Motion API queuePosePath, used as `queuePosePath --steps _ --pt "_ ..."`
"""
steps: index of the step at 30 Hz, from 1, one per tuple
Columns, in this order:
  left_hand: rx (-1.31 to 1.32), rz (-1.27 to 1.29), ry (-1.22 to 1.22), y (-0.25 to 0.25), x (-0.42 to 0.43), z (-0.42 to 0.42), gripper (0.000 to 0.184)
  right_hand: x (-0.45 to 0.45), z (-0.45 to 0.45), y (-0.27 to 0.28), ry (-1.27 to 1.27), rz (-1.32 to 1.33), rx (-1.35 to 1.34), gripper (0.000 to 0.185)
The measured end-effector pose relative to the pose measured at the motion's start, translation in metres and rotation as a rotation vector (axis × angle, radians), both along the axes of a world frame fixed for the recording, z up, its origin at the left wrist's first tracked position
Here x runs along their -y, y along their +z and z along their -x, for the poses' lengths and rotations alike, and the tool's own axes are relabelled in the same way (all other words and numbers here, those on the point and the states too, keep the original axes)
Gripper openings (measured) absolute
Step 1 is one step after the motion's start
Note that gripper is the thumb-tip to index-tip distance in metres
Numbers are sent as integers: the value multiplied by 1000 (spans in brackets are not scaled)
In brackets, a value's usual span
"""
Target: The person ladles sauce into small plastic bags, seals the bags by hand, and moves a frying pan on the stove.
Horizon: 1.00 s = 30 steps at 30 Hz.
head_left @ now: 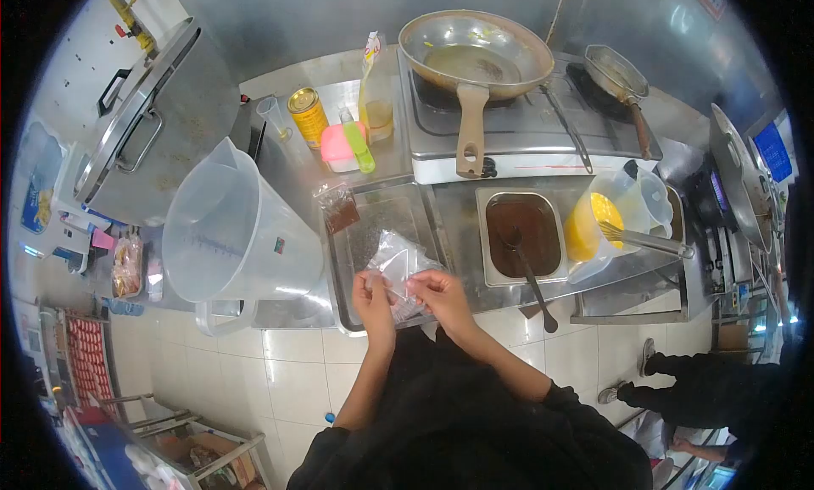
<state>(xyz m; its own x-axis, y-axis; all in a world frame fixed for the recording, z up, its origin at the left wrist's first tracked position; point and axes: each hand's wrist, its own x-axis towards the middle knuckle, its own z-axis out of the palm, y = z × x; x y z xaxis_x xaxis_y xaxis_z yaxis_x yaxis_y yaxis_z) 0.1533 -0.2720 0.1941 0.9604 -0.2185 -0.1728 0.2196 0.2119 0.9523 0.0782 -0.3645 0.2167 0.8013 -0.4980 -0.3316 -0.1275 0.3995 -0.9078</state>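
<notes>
Over the near edge of a metal tray (348, 270), my left hand (374, 302) and my right hand (443, 302) both pinch a clear plastic bag (395, 259). Their fingertips are close together at its near end. More crumpled clear plastic lies beneath and beside it, and I cannot make out what is inside. A small zip bag with brown contents (341, 216) rests across the tray's far left corner. Left of the tray stands a large clear measuring jug (242, 244). To its right sits a steel pan of dark brown sauce (524, 223) with a ladle (536, 291) in it.
A frying pan (483, 62) sits on the stove (526, 138), beside a small strainer-like pan (616, 70). A jug of yellow liquid (591, 227) holds a whisk (653, 241). A yellow can (309, 121) and pink container (339, 149) stand behind. Another person (712, 392) is at right.
</notes>
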Motion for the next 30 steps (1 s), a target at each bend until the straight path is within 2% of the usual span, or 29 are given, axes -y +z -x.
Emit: queuePosePath --steps 4,6,8,10,11,12,13,14,16,19,22,24,27,28,29,30 --pt "75 -18 -78 -13 -12 -18 18 13 4 10 64 11 -6 13" --pt "46 -61 -114 -10 -21 -30 20 17 6 22 219 140 -26 12" --pt "17 -103 -149 -11 -20 -35 23 16 9 20 176 155 4 11" --pt "309 -291 -143 -12 -13 -36 24 17 10 16 137 169 38 10" --pt "308 -291 -139 -12 -14 -32 24 18 10 13 90 323 51 10" --pt "520 -441 -51 5 -12 -24 22 20 9 12 40 478 65 11" --pt "730 -591 39 21 -11 -16 22 20 9 17 41 480 67 11" --pt "727 -592 40 37 -10 -8 22 20 10 26 67 536 48 10" --pt "320 -438 -475 59 -13 6 20 18 13 29 101 587 25 10" --pt "198 -450 -588 55 -14 2 20 19 12 27 97 507 85 9" --pt "198 -433 -638 62 -14 3 20 25 16 27 173 411 34 10" --pt "170 -392 -693 61 -17 -1 19 26 17 25 211 116 29 11" --pt "86 -331 -755 66 -16 -2 18 31 21 33 279 17 -15 12" --pt "32 -306 -765 68 -15 -1 17 30 21 31 272 19 -15 12" --pt "33 -305 -770 65 -14 0 17 28 21 26 271 196 45 11" --pt "244 -362 -748 61 -11 1 16 26 21 28 270 374 104 9"
